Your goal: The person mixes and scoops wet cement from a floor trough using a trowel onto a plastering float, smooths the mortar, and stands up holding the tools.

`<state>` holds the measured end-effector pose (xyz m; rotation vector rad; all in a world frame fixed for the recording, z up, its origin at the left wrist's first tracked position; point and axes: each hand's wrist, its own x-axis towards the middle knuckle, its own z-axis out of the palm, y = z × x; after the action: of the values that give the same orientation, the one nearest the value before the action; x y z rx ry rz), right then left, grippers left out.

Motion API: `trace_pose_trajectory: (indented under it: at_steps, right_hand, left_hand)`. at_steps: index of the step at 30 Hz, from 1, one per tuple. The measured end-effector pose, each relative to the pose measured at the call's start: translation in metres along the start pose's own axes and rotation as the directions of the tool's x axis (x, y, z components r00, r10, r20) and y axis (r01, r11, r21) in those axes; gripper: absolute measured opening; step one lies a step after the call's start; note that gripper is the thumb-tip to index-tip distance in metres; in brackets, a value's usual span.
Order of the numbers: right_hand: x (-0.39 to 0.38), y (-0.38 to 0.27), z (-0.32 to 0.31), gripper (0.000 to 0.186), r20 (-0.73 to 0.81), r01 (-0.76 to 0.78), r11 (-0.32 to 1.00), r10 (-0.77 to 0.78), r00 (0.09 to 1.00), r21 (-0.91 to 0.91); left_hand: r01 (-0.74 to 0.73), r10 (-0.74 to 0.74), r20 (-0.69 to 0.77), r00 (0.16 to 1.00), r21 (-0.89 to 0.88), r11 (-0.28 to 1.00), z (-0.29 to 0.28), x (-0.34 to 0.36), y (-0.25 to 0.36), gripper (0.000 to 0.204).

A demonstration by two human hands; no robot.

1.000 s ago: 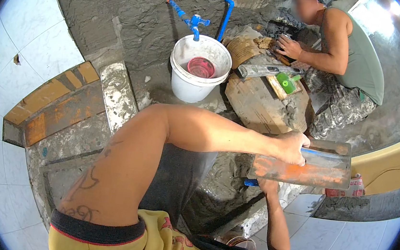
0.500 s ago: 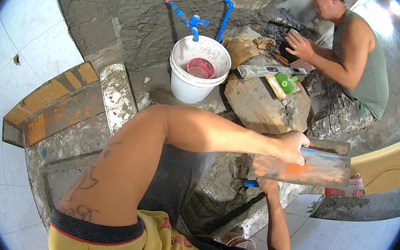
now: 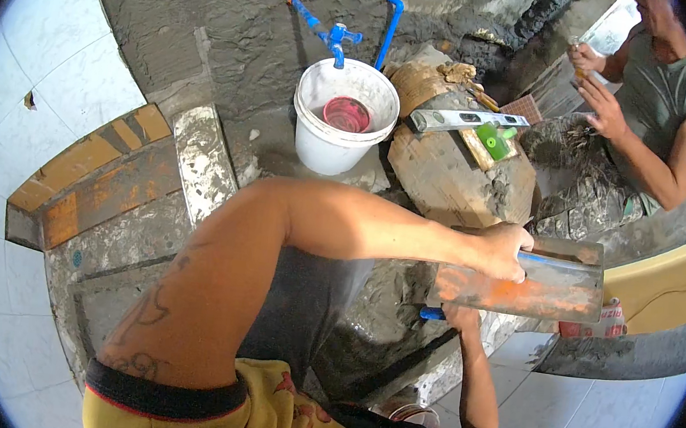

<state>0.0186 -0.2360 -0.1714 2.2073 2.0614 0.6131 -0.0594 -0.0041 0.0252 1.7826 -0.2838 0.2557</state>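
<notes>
My left hand (image 3: pixel 501 250) is wrapped round the blue handle of a broad steel float (image 3: pixel 559 288), its blade smeared with orange and grey and held flat across the view at centre right. Just beneath the float, my right hand (image 3: pixel 463 316) grips a blue handle (image 3: pixel 432 313); whatever is attached to it is hidden by the float. Wet grey mortar (image 3: pixel 373 332) lies below and left of both hands.
A white bucket (image 3: pixel 316 145) with a red container stands under blue pipes (image 3: pixel 390 29). A spirit level (image 3: pixel 451 120) and green tool (image 3: pixel 494 146) lie on a dirty board (image 3: pixel 420 180). A co-worker (image 3: pixel 665 129) crouches at upper right, both hands around a small object. Tiled wall (image 3: pixel 41 45) at left.
The co-worker has moved right and sat more upright, raising both hands away from the dark corner. My hands and the float have hardly moved.
</notes>
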Motion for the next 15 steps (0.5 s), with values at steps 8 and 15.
trace_pose_trajectory:
  at_steps: [8, 15]
  right_hand:
    - [0.032, -0.023, -0.031, 0.029, 0.248, -0.410, 0.473, 0.368, 0.896, 0.780]
    - [0.020, -0.017, -0.017, 0.021, 0.239, -0.483, 0.741, 0.420, 0.876, 0.466]
  left_hand:
    - [-0.015, 0.015, -0.005, 1.000, -0.016, 1.000, 0.001, 0.001, -0.004, 0.035]
    - [-0.023, 0.023, -0.014, 1.000, -0.026, 0.999, 0.003, 0.002, -0.004, 0.035]
